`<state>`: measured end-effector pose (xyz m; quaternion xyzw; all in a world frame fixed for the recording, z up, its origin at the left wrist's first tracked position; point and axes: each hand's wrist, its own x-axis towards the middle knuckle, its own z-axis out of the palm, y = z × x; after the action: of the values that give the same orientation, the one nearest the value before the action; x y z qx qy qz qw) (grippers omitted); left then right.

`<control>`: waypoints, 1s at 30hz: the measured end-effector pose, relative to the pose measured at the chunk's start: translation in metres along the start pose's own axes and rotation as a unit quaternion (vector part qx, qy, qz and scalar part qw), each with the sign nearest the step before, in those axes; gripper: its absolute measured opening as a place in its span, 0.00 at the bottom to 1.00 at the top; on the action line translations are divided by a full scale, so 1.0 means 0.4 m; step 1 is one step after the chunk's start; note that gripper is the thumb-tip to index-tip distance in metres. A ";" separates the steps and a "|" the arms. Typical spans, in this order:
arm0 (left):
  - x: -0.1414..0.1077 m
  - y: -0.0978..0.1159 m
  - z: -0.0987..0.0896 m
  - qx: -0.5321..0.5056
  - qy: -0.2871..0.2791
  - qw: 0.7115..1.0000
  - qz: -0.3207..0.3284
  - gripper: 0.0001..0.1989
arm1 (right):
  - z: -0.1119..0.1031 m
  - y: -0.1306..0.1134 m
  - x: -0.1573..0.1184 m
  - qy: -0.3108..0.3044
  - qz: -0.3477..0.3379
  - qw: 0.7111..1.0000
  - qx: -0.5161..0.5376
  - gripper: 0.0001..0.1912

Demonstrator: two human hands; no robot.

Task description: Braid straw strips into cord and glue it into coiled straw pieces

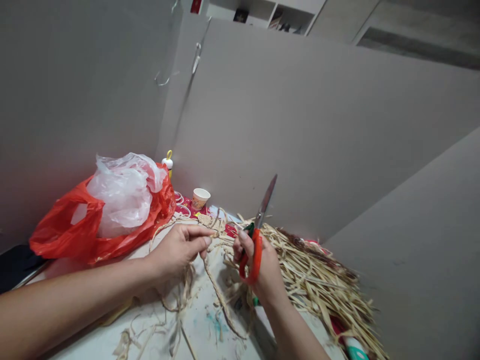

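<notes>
My left hand (182, 248) is closed in a pinch on the end of a braided straw cord (217, 287). From those fingers the cord hangs down and curves across the white tabletop (204, 337). In my right hand (264, 270) is a pair of scissors (258, 225) with red handles, blades pointing up and away from me. The blades look closed together, and a dark green part shows near their pivot. The scissors are apart from the cord, to its right. Just beyond my right hand lies a large bundle of dry straw strips (318, 280).
On the left sits a red plastic bag (71, 225) with a crumpled clear bag (123, 195) in it. A paper cup (200, 198) and a white bottle with a yellow loop (167, 162) stand at the back. Grey partitions (300, 125) enclose the table. Straw scraps (123, 345) litter the front.
</notes>
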<state>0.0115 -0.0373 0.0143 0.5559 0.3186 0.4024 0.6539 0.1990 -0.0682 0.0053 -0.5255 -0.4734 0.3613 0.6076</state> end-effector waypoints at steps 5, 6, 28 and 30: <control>0.041 -0.010 -0.035 0.018 0.120 0.989 0.088 0.12 | -0.033 0.030 0.018 -0.061 -0.142 0.947 -0.280 0.16; 0.048 -0.013 -0.044 0.021 0.130 0.986 0.098 0.12 | -0.034 0.036 0.018 -0.070 -0.171 0.921 -0.343 0.15; 0.098 -0.066 -0.099 0.109 0.171 0.971 0.126 0.13 | -0.048 0.113 0.030 -0.012 -0.203 0.695 -0.690 0.15; 0.096 -0.067 -0.098 0.107 0.161 0.973 0.129 0.12 | -0.048 0.117 0.030 -0.008 -0.209 0.692 -0.691 0.15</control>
<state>0.0004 0.0134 -0.0178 0.5875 0.3864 0.5308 0.4731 0.2236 -0.0538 -0.0381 -0.6820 -0.6916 -0.1998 0.1291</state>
